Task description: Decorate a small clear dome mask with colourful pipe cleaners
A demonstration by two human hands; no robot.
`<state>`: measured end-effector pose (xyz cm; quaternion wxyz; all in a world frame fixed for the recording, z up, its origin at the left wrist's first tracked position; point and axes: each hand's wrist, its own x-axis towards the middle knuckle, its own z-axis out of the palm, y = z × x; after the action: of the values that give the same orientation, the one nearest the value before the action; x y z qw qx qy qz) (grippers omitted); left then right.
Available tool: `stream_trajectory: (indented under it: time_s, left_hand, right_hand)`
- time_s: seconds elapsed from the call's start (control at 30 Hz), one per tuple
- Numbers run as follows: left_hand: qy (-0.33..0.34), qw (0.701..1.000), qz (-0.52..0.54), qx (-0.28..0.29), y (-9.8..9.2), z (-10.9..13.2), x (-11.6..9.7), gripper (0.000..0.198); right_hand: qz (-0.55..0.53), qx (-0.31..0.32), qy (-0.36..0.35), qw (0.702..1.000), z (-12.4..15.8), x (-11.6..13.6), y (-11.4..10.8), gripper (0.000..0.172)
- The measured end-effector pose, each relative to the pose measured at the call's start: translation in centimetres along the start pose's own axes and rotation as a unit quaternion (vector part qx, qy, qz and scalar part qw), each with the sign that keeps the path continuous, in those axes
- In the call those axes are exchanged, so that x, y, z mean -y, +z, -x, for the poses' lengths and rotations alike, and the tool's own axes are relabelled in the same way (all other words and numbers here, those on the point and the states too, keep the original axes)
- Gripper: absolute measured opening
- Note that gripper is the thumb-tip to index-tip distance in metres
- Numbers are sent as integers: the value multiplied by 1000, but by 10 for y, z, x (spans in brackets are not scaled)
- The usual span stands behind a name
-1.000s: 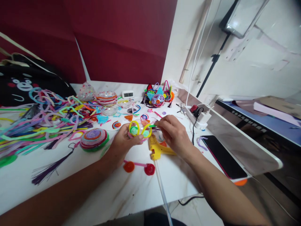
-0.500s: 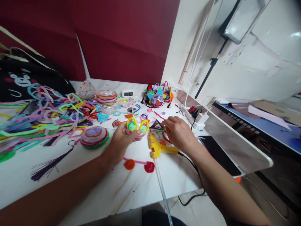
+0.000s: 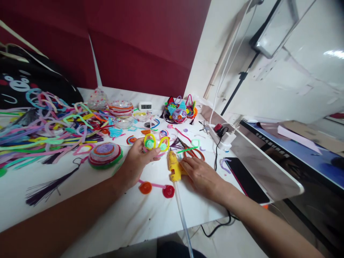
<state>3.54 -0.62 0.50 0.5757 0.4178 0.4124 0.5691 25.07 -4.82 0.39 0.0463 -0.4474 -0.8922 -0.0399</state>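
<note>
Fingers of my left hand (image 3: 137,157) grip a small craft piece (image 3: 155,141) from its left side, holding it up near the middle of the white surface (image 3: 134,211), with my thumb laid across its lower front. Two yellow loops stand up on it side by side, each with a pale green round set inside. My right hand (image 3: 202,176) reaches down over the handle of the yellow glue gun (image 3: 175,170), fingers bent against it; I cannot tell whether they are wrapped around it, since the hand hides most of the handle. The gun's nozzle points away from me, and a clear glue stick (image 3: 182,215) runs from its back toward me, past the edge of the surface. Just beyond my right fingers lie scissors with orange handles (image 3: 203,156), with a green strip (image 3: 187,149) across them. Nearer to me, below the piece, a pink strip (image 3: 158,186) joins an orange disc (image 3: 145,187) and a red disc (image 3: 168,191). To the left of my left hand sits a striped dome (image 3: 105,156), with a purple tassel (image 3: 53,186) lying near it and a heap of fuzzy sticks (image 3: 57,130) behind. A phone (image 3: 247,181) lies off to my right.
</note>
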Motion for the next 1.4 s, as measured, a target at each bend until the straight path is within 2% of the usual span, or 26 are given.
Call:
stream_trajectory:
  time_s: [0.17, 0.3, 0.43, 0.5, 0.63, 0.77, 0.83, 0.9, 1.0, 1.2, 1.4]
  left_hand:
    - [4, 1000, 4, 13, -3, -1, 1, 46]
    - [15, 1000, 8, 10, -4, -1, 1, 43]
    - [31, 1000, 5, -2, -7, -4, 2, 47]
    - [40, 999, 4, -19, -8, -7, 3, 48]
    - [52, 998, 14, -42, -10, -10, 3, 46]
    - [42, 998, 17, -43, -8, -9, 2, 46]
    - [38, 998, 13, -42, -7, -9, 3, 47]
    - [35, 999, 10, -41, -7, -9, 3, 47]
    - [43, 998, 3, -36, -8, -10, 6, 48]
    - [65, 996, -37, -48, -10, -11, 10, 49]
    - [83, 994, -49, -44, -12, -13, 14, 52]
  right_hand:
    - [-53, 15, 21, 998, -10, 1, 3, 35]
    - [-101, -36, 40, 993, -13, -1, 4, 40]
    - [-159, -83, 23, 983, -10, -2, -2, 51]
    - [-195, -110, 17, 974, -9, -2, -8, 48]
    - [-258, -185, 11, 948, -8, -6, -23, 30]
    - [-337, -262, 82, 901, -4, -20, -26, 5]
    - [-387, -272, 121, 873, 0, -29, -25, 7]
    - [-419, -264, 131, 859, 4, -35, -23, 15]
    - [-412, -255, 114, 867, 6, -32, -24, 17]
    - [-356, -258, 66, 896, 1, 1, -30, 6]
    - [-290, -254, -3, 923, -2, 12, -25, 21]
